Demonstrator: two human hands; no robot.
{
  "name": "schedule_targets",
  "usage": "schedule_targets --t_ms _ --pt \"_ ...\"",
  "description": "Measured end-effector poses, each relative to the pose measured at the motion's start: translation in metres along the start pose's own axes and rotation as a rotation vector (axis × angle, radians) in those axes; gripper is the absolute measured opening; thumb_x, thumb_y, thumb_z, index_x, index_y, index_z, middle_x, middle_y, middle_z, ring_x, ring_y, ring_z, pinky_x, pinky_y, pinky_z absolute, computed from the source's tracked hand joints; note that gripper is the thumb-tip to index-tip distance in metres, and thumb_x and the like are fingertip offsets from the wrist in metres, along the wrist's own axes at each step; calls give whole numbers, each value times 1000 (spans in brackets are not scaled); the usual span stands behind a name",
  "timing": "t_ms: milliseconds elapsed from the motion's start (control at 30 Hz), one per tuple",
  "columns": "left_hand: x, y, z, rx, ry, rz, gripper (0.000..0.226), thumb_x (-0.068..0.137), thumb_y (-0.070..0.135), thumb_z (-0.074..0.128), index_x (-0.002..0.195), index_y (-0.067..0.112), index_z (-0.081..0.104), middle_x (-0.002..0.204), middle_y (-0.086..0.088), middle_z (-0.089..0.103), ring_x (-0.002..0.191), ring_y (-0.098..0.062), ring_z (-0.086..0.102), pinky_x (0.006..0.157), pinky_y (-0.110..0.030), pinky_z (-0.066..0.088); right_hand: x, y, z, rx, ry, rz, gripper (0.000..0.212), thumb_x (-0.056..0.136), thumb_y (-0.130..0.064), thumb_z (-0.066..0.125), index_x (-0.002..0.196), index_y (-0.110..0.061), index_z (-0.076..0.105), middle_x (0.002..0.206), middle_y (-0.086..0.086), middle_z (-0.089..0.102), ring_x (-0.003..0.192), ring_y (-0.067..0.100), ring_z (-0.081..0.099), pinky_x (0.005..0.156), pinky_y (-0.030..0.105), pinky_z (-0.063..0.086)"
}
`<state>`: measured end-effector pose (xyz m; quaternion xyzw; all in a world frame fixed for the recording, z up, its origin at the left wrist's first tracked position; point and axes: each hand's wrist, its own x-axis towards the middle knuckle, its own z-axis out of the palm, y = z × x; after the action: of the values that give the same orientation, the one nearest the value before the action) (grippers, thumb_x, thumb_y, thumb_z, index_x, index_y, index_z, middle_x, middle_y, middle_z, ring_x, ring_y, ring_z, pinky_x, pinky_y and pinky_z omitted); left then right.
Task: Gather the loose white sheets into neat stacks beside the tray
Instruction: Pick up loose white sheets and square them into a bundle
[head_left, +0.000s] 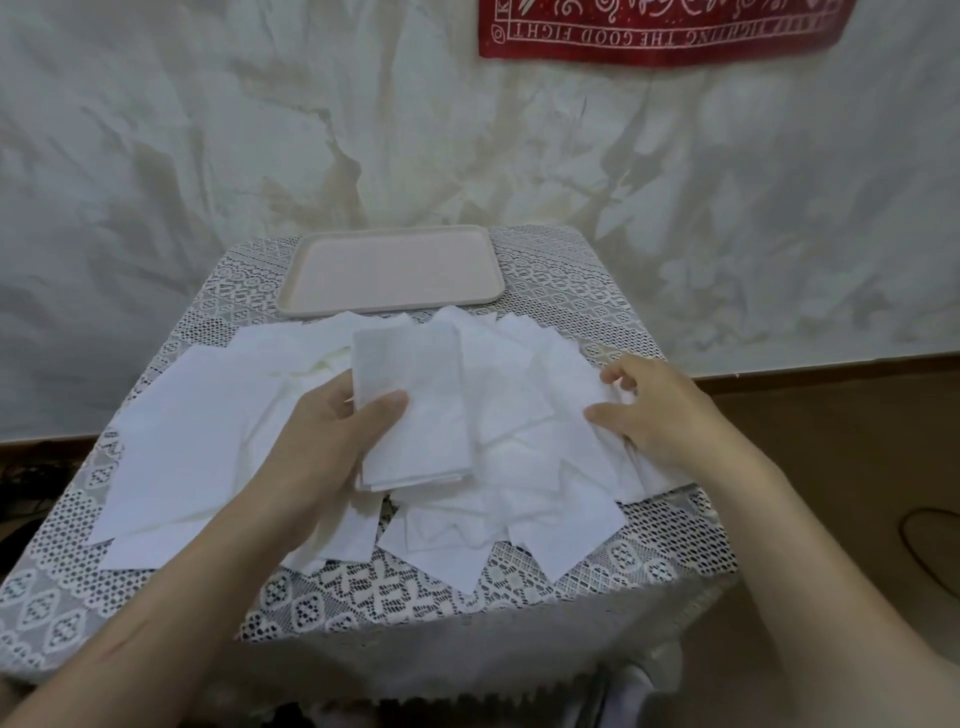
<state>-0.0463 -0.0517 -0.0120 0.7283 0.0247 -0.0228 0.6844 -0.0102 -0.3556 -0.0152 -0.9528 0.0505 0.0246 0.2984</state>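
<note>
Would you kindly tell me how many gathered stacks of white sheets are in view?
1: the stack, gripped by the left hand above the loose sheets spread on the table. None lies beside the tray yet; the loose ones could hide another.

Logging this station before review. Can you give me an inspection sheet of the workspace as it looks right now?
Surface: lace-covered table.
Job's things: pink tray at the far edge; loose white sheets scattered in front of it; small stack in hand.
Clutter: nothing seen.
Hands: left hand grips the stack; right hand rests on sheets at the right, grip unclear.
Cables: dark tangle low left, possibly cables.
Surroundings: crumpled white backdrop; red banner top right.
</note>
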Motion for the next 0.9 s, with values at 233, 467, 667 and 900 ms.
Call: schedule_targets --t_ms 233,467,667,900 --pt "2 3 -1 20 20 -4 14 100 25 66 106 30 78 103 -22 76 80 -61 63 68 -73 54 11 3 0 23 -42 4 53 85 -45 76 128 -21 59 128 -1 60 116 21 57 90 38 47" --pt "8 3 -9 -23 1 -15 27 98 24 65 125 21 72 108 -10 80 93 -37 77 63 -45 63 20 -2 2 81 21 -65 19 88 -37 72 85 -22 60 84 -4 63 82 20 59 62 33 38" --pt "20 11 -19 -68 6 6 25 97 19 63 120 20 73 109 -5 81 97 -25 79 72 -33 66 36 -32 -4 176 157 -139 26 87 -37 72 72 -23 57 72 -5 58 72 19 52 60 34 36" --pt "26 7 -29 -87 16 8 27 94 22 64 119 20 74 110 -5 81 97 -24 79 67 -26 63 47 -50 3 20 34 -168 32 94 -36 65 72 -15 55 71 -1 56 71 22 51 60 35 32"
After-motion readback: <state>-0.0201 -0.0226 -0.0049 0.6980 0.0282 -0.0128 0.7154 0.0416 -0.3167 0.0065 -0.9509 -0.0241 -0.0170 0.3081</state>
